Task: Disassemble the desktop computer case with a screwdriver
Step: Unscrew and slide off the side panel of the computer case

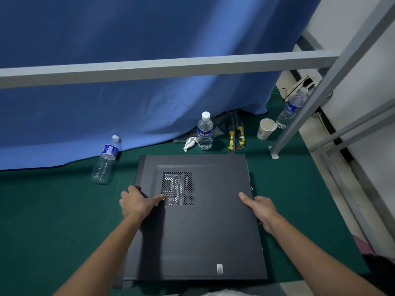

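A black metal desktop computer case [198, 218] lies flat on its side on the green felt-covered table [53, 210], its broad side panel facing up with a square perforated vent grille [179, 188] near the far left. The left hand [136, 201] grips the case's left edge, fingers curled over the side and thumb stretched across the panel to the corner of the grille. The right hand [259, 208] holds the right edge, thumb laid flat on the panel and the fingers wrapped down out of sight. A small white sticker [219, 269] sits near the panel's near edge; its print is too blurred to read.

Beyond the case, just past its far edge, stands an upright clear plastic water bottle with a white cap and blue label [205, 131]; the label carries white characters that cannot be made out. A crumpled white tissue [189, 143] lies beside it. To the right lie two yellow-handled tools [235, 136], then a white paper cup [266, 128] and another clear bottle [291, 108], partly hidden by a grey metal frame post [316, 97]. An empty clear bottle with a blue label [105, 160] leans against the blue fabric curtain [128, 28] to the left. A grey horizontal frame bar [162, 66] crosses the view above everything.
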`<state>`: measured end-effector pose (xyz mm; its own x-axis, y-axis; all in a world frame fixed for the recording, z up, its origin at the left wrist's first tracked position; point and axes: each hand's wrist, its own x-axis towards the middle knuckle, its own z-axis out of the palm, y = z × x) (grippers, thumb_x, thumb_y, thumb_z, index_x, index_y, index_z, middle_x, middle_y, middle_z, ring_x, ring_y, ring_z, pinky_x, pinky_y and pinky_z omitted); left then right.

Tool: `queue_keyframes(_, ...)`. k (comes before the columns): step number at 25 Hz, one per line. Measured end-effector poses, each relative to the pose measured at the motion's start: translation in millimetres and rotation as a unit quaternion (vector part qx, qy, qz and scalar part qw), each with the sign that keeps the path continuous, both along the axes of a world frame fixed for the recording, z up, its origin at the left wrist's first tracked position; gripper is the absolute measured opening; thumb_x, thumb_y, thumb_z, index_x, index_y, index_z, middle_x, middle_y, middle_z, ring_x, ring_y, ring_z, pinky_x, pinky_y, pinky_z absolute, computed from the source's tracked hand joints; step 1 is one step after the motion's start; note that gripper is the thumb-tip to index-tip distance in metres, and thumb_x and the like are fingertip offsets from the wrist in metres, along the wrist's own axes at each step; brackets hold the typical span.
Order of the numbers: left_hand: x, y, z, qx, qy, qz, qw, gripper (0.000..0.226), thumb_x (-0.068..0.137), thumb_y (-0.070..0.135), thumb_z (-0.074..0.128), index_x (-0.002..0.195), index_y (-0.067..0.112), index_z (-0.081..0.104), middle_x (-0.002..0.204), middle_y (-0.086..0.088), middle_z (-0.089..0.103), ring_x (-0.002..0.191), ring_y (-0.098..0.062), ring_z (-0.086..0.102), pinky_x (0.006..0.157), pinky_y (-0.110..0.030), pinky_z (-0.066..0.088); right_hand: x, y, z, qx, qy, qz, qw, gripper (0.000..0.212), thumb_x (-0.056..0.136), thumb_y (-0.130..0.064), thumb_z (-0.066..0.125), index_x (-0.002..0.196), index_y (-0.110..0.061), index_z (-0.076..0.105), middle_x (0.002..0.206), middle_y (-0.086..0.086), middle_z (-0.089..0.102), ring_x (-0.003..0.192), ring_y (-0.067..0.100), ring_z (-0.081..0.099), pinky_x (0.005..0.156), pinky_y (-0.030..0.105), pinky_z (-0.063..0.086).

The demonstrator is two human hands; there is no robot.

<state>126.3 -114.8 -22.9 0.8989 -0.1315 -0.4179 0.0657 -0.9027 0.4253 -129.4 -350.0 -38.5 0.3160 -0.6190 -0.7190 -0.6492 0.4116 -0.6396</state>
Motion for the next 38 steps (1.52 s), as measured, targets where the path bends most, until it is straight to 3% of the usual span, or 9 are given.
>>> queue_keyframes(4, 0.0, 4.6, -2.4, -0.049, 0.014, 0.030, 0.998, 0.085, 0.065, 0.043, 0.090, 0.130, 0.006, 0.050, 0.130, -0.019, 0.048, 0.122, -0.038, 0.044, 0.103, -0.046, 0.039, -2.1, -1.2, 3.1, 0.013, -0.007, -0.002, 1.000, 0.083, 0.076, -0.055, 0.077, 0.132, 0.001, 0.053, 0.131, 0.012, 0.061, 0.119, 0.029, 0.058, 0.105, 0.048, 0.045)
queue_keyframes(14, 8.6, 5.3, -6.2, -0.052, 0.029, 0.031, 0.998, 0.075, 0.071, 0.032, 0.087, 0.130, 0.005, 0.050, 0.129, -0.018, 0.050, 0.120, -0.036, 0.049, 0.103, -0.047, 0.043, -5.1, -3.3, 4.5, 0.020, -0.015, 0.022, 0.999, 0.063, 0.072, -0.060, 0.075, 0.109, -0.010, 0.068, 0.109, 0.003, 0.073, 0.100, 0.020, 0.068, 0.090, 0.038, 0.050)
queue_keyframes(19, 6.5, -0.2, 0.3, -0.008, 0.013, 0.016, 1.000, 0.081, 0.066, 0.039, 0.090, 0.126, 0.004, 0.049, 0.129, -0.019, 0.050, 0.121, -0.038, 0.048, 0.102, -0.046, 0.043, -2.6, 5.5, -2.8, -0.092, 0.087, 0.099, 0.987, 0.081, 0.084, -0.070, 0.055, 0.131, -0.004, 0.054, 0.132, 0.010, 0.059, 0.119, 0.030, 0.057, 0.100, 0.041, 0.048)
queue_keyframes(22, 9.8, 2.4, 2.8, 0.039, 0.021, -0.005, 0.999, 0.086, 0.062, 0.047, 0.090, 0.123, 0.001, 0.048, 0.127, -0.019, 0.050, 0.120, -0.037, 0.048, 0.100, -0.046, 0.043, 2.9, 5.2, -4.0, -0.150, 0.131, 0.103, 0.975, 0.069, 0.083, -0.070, 0.056, 0.105, -0.004, 0.057, 0.118, 0.012, 0.056, 0.102, 0.029, 0.058, 0.088, 0.038, 0.049)
queue_keyframes(24, 9.5, 0.9, 3.6, 0.058, 0.029, -0.007, 0.998, 0.091, 0.061, 0.050, 0.089, 0.124, 0.000, 0.045, 0.129, -0.019, 0.049, 0.121, -0.038, 0.049, 0.100, -0.047, 0.044, 3.9, 0.5, -2.9, -0.068, 0.073, 0.017, 0.995, 0.065, 0.080, -0.069, 0.060, 0.099, -0.007, 0.056, 0.117, 0.009, 0.054, 0.106, 0.028, 0.056, 0.091, 0.037, 0.046)
queue_keyframes(28, 3.5, -3.3, 4.7, 0.085, 0.028, -0.007, 0.996, 0.102, 0.058, 0.057, 0.088, 0.127, -0.002, 0.042, 0.133, -0.021, 0.047, 0.123, -0.040, 0.048, 0.100, -0.048, 0.044, 11.6, 8.5, -9.4, -0.021, 0.065, -0.028, 0.997, 0.086, 0.085, -0.074, 0.048, 0.138, -0.006, 0.047, 0.147, 0.010, 0.045, 0.136, 0.031, 0.042, 0.109, 0.043, 0.034)
queue_keyframes(30, -0.1, -4.7, 6.4, 0.098, 0.024, -0.004, 0.995, 0.105, 0.057, 0.059, 0.088, 0.128, -0.002, 0.041, 0.134, -0.021, 0.046, 0.123, -0.040, 0.047, 0.100, -0.048, 0.044, 15.3, 14.7, -10.9, -0.117, 0.121, 0.005, 0.986, 0.068, 0.087, -0.076, 0.037, 0.099, -0.012, 0.057, 0.121, 0.013, 0.062, 0.116, 0.034, 0.056, 0.095, 0.041, 0.044)
queue_keyframes(32, -2.2, -7.6, 7.3, 0.107, 0.028, 0.004, 0.994, 0.108, 0.056, 0.060, 0.088, 0.130, -0.002, 0.039, 0.135, -0.021, 0.045, 0.125, -0.040, 0.046, 0.099, -0.048, 0.045, 15.6, 16.1, -6.4, -0.185, 0.140, 0.015, 0.973, 0.066, 0.083, -0.078, 0.032, 0.068, -0.014, 0.040, 0.078, 0.009, 0.060, 0.077, 0.029, 0.059, 0.067, 0.036, 0.044)
queue_keyframes(38, -4.2, -9.8, 4.2, 0.109, 0.016, 0.000, 0.994, 0.108, 0.055, 0.062, 0.087, 0.127, -0.003, 0.041, 0.133, -0.023, 0.046, 0.124, -0.040, 0.046, 0.101, -0.046, 0.043, 8.8, 7.3, -11.4, -0.196, 0.113, -0.005, 0.974, 0.066, 0.090, -0.067, 0.045, 0.055, -0.012, 0.032, 0.055, 0.006, 0.046, 0.053, 0.022, 0.044, 0.050, 0.031, 0.031)
